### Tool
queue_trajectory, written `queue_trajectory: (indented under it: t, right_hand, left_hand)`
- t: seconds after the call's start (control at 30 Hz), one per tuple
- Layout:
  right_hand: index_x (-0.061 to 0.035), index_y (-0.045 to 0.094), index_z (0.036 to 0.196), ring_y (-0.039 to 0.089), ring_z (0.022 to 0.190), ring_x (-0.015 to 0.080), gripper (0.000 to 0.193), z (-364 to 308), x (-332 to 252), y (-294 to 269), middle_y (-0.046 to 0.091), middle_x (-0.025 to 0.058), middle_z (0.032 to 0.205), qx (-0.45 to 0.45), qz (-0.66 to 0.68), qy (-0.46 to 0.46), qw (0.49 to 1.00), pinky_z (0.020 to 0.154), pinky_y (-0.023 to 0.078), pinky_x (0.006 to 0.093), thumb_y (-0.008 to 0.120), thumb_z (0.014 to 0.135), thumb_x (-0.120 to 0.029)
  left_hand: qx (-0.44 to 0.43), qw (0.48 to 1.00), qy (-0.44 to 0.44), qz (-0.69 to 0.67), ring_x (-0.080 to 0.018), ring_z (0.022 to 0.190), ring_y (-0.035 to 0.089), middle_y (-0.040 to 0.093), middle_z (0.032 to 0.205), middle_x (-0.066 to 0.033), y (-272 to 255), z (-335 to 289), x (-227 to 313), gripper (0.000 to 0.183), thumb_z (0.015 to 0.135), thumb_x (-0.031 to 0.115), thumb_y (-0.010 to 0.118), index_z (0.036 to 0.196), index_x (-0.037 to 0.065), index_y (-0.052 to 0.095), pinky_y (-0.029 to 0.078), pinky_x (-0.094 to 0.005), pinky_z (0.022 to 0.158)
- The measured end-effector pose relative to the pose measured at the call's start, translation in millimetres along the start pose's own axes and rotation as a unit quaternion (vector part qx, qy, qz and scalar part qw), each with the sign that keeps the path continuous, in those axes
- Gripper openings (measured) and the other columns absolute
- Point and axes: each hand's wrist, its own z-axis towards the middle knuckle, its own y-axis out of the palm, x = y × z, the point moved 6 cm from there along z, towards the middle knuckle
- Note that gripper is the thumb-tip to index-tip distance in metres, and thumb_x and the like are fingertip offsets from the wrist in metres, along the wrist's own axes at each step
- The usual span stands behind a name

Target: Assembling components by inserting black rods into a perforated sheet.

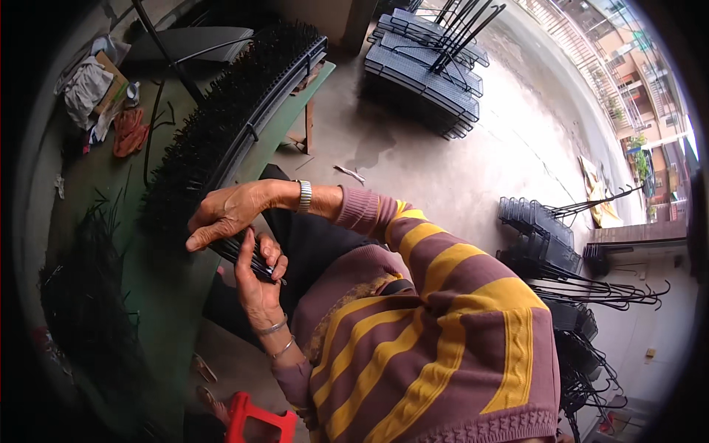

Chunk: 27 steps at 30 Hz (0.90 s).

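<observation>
My left hand (pixel 258 284), with bangles at the wrist, is palm up and closed round a bundle of thin black metal rods (pixel 260 264); some rod ends shine. Just above it is my right hand (pixel 233 210), back upward, with a banded watch on the wrist. Its fingers curl down over the far end of the bundle, and what they grip is hidden. Right beside it, a long dense row of black wire pieces (pixel 221 100) stands along a black metal rail (pixel 277 103) on the green table (pixel 166 325).
A heap of dark wire pieces (pixel 92 295) lies on the table's left. Orange gloves (pixel 131 133) and rags (pixel 88 87) lie at the back left. Stacked black mesh trays (pixel 425 66) with long handles stand on the floor; more black trays (pixel 539 229) stand right. A red stool (pixel 258 421) is below.
</observation>
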Motion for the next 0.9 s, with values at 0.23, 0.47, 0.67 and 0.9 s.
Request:
queue_trajectory:
  t: [0.23,0.47,0.67,0.9]
  right_hand:
    - [0.0015,0.07,0.093,0.068,0.087,0.023,0.073,-33,22,1,0.072,0.0121,0.092,0.263,0.236,0.159,0.922,0.082,0.052,0.0329,0.034,0.099,-0.061]
    - [-0.0019,0.057,0.115,0.059,0.1,0.0165,0.07,-51,23,44,0.064,0.0091,0.107,0.354,0.555,0.148,0.738,0.096,0.043,0.0326,0.035,0.096,-0.065]
    - [-0.001,0.055,0.12,0.056,0.113,0.017,0.059,-18,7,33,0.06,0.0106,0.122,0.324,0.423,0.217,0.818,0.1,0.042,0.0318,0.037,0.101,-0.054]
    - [0.0004,0.025,0.142,0.049,0.127,0.0379,0.07,21,35,-133,0.044,0.0308,0.136,0.434,0.432,0.09,0.785,0.106,0.042,0.0402,0.048,0.098,-0.05]
  left_hand:
    - [0.007,0.998,0.004,-0.055,-0.0064,0.051,0.037,0.039,0.064,0.0035,7,5,-10,0.016,0.099,0.027,0.054,0.096,0.011,0.054,0.03,-0.0201,0.042]
    - [0.166,0.935,0.312,0.018,-0.0081,0.067,0.043,0.044,0.069,0.0037,32,-12,48,0.027,0.098,0.029,0.057,0.078,0.011,0.053,0.039,-0.0259,0.067]
    - [0.259,0.885,0.38,0.071,-0.0108,0.081,0.049,0.049,0.082,0.001,33,-16,69,0.029,0.1,0.03,0.054,0.079,0.01,0.052,0.041,-0.0285,0.083]
    - [0.252,0.921,0.296,-0.025,-0.005,0.055,0.029,0.033,0.064,0.0057,-26,-27,150,0.021,0.099,0.029,0.056,0.087,0.013,0.052,0.026,-0.0227,0.05]
